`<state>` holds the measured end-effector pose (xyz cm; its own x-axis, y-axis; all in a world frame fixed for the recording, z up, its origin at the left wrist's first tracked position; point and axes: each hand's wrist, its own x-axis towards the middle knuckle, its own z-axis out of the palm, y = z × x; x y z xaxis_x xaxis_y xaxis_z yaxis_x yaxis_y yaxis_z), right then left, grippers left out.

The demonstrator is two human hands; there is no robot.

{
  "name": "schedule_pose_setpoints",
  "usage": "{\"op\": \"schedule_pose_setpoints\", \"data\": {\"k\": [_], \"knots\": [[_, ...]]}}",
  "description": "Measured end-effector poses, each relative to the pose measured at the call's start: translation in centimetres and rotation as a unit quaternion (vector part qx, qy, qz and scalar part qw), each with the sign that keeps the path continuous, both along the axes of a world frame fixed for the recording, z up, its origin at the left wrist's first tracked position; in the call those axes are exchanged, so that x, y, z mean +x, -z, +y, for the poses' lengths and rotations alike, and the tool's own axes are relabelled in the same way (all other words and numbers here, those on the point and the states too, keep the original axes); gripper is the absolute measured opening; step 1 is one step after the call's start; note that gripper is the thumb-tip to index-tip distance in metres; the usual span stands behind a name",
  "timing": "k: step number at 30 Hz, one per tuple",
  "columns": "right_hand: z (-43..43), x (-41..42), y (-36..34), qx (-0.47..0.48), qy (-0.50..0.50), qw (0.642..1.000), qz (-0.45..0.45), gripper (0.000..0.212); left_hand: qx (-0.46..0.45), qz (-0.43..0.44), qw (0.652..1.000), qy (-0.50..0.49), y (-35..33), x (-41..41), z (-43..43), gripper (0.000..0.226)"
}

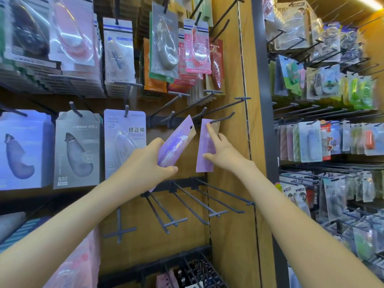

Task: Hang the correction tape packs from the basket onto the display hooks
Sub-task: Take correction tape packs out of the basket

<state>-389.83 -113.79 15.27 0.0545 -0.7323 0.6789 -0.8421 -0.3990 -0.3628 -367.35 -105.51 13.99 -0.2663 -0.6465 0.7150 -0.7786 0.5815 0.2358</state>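
The wooden display panel (226, 59) fills the space behind both hands, and full rows of other packs hang above them and out past the left hand. Below the wrists a row of bare hooks (207, 206) juts out. Lower still, between the forearms, a dark wire rack (197, 271) holds more goods; I cannot tell whether it is the task's basket.

Under the right hand (225, 154), a lilac hung pack (205, 150) sits on the hook (223, 119) just above that hand's fingertips. Its long axis runs nearly vertical, top end up at the hook and tail hanging down, as a threaded card would settle. The right hand lies open against its face. The index finger (212, 132) stretches up toward the hook and the thumb is spread low on the card, probably steadying it or pushing it back along the hook.

The left hand (149, 161) has its fingers curled round the lower end of the held pack (176, 142), thumb underneath. This pack leans up and to the right, and its hang hole (191, 127) sits at the free upper end, near the hooks and just beside the hung pack. Holding it by the tail leaves the hole clear for threading, so it looks to be the next to go on.
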Motion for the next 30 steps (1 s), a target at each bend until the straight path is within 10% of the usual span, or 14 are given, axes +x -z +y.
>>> {"op": "schedule_pose_setpoints", "data": {"k": [5,11,15,19,26,30], "knots": [[4.0,-0.1,2.4,-0.234,0.011,0.972,-0.022,0.068,0.0,-0.026,1.0,0.004,-0.2,-0.3,0.2,0.033],[7.6,0.7,4.3,-0.345,0.007,0.894,0.286,0.073,-0.021,-0.07,0.995,0.069,-0.6,-3.2,0.7,0.03],[8.7,-0.4,4.6,-0.354,0.036,0.934,0.017,0.065,-0.026,0.015,0.993,0.113,-0.8,-4.3,0.8,0.025],[11.1,0.1,4.2,-0.138,-0.145,0.933,-0.3,0.055,-0.039,0.054,0.986,0.154,-0.1,-5.6,0.8,0.029],[10.4,1.3,3.5,-0.125,-0.196,0.908,-0.347,0.069,-0.033,-0.004,0.979,0.2,0.7,-7.1,1.8,0.048],[9.5,0.2,2.7,-0.157,-0.133,0.94,-0.274,0.069,-0.107,-0.094,0.988,0.053,1.0,-6.2,1.5,0.071]]}}
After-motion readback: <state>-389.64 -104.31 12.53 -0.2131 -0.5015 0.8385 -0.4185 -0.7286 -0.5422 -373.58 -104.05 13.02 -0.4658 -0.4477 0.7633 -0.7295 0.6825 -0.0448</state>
